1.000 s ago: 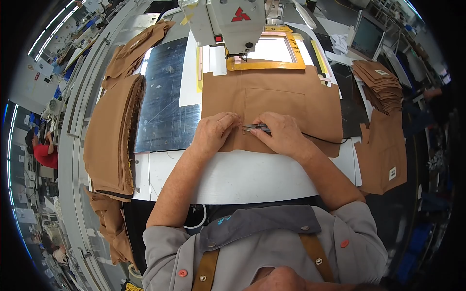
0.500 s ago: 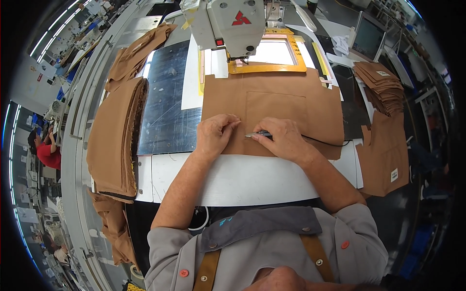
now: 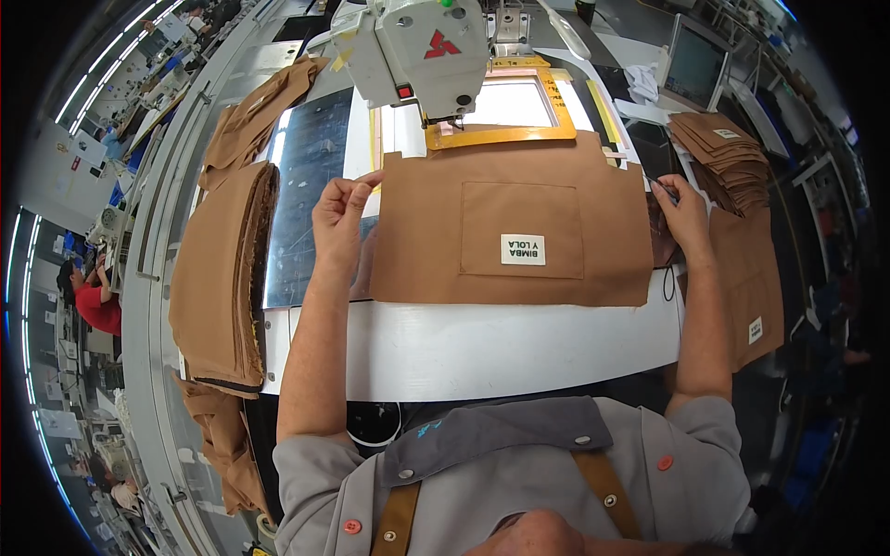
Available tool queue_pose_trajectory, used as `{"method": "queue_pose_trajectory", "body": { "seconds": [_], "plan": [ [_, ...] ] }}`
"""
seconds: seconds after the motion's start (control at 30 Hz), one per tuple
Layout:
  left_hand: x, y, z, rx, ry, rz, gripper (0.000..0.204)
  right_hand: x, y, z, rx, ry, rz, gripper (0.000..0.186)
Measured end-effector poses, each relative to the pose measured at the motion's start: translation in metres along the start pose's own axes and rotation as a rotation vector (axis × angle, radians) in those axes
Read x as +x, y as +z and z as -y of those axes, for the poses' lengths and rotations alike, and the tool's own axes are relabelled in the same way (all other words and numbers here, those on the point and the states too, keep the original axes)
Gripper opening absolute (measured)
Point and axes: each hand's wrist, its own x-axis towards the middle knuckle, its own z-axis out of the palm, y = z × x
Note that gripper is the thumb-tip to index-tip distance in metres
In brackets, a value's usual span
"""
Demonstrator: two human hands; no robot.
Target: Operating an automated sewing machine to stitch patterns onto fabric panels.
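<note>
A brown fabric panel (image 3: 422, 241) lies flat before me, with a stitched square pocket (image 3: 491, 208) and a white label (image 3: 523, 249) on the pocket. At the panel's upper left edge is my left hand (image 3: 339, 218), thumb and forefinger pinched together at the cloth; the exact grip is hard to see. Beside the right edge, my right hand (image 3: 684, 211) is closed, with a slim dark-and-metal tool (image 3: 654, 183) partly showing between its fingers. A thin black cord (image 3: 668, 284) hangs below that hand.
A sewing machine head (image 3: 422, 56) stands beyond the panel, beside a yellow-orange frame (image 3: 505, 139). Brown fabric is stacked at left (image 3: 218, 269) and more brown pieces lie at right (image 3: 718, 157). A monitor (image 3: 695, 65) stands at the far right.
Both hands have moved apart from the panel's middle to its two side edges. The label, out of sight before, now shows. The panel has shifted slightly left.
</note>
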Motion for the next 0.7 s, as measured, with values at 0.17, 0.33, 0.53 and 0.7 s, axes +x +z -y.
{"method": "queue_pose_trajectory", "body": {
  "seconds": [0.17,0.33,0.53,0.7],
  "plan": [
    [0.009,0.036,-0.004,-0.186,-0.036,0.151,0.02,-0.013,0.015,-0.004,-0.021,-0.015,-0.095,0.027],
    [0.003,0.032,-0.007,0.531,0.02,0.061,0.019,-0.013,0.016,-0.003,-0.039,-0.055,-0.136,0.027],
    [-0.04,-0.041,-0.054,1.033,0.182,0.026,0.016,-0.015,0.016,-0.006,-0.044,-0.093,-0.163,0.026],
    [-0.127,-0.134,-0.125,1.073,-0.361,0.129,0.009,-0.014,0.012,-0.005,-0.027,-0.087,-0.235,0.027]
  ]
}}
